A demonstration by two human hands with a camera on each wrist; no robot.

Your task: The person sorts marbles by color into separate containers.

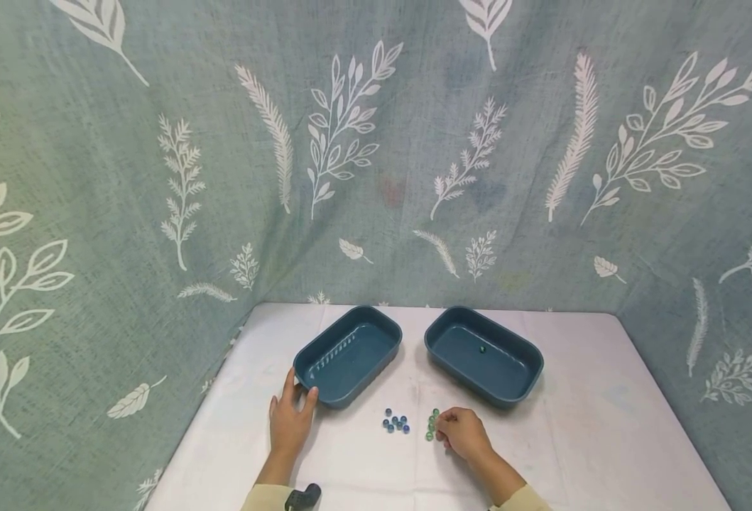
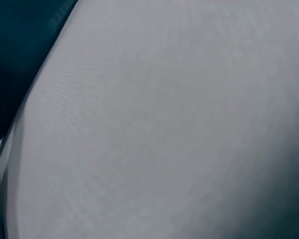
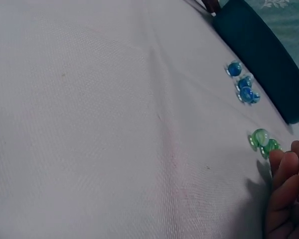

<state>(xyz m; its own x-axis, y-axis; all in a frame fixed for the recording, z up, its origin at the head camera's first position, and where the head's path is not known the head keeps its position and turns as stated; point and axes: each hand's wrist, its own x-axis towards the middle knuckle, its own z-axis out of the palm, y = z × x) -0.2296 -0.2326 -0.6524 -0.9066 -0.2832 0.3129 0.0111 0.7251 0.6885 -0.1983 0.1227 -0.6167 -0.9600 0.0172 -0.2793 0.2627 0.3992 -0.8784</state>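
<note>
My left hand (image 1: 291,419) rests its spread fingers against the near end of a dark blue tray (image 1: 348,397); only bits of finger show in the left wrist view. Beside a small group of green marbles (image 1: 429,428) is my right hand (image 1: 466,431), its fingers bent and fingertips close together. In the right wrist view these fingertips (image 3: 278,160) meet the green marbles (image 3: 260,137); whether one lies between them is hidden. Left of the green ones sits a cluster of blue marbles (image 1: 391,423). One dark green marble (image 1: 483,349) lies inside a second blue tray (image 1: 510,401).
Both trays stand angled toward the back of a table with a white cloth (image 1: 596,426). A leaf-patterned green curtain (image 1: 388,177) hangs behind and along both sides. A dark strap device (image 1: 303,497) is on the left wrist.
</note>
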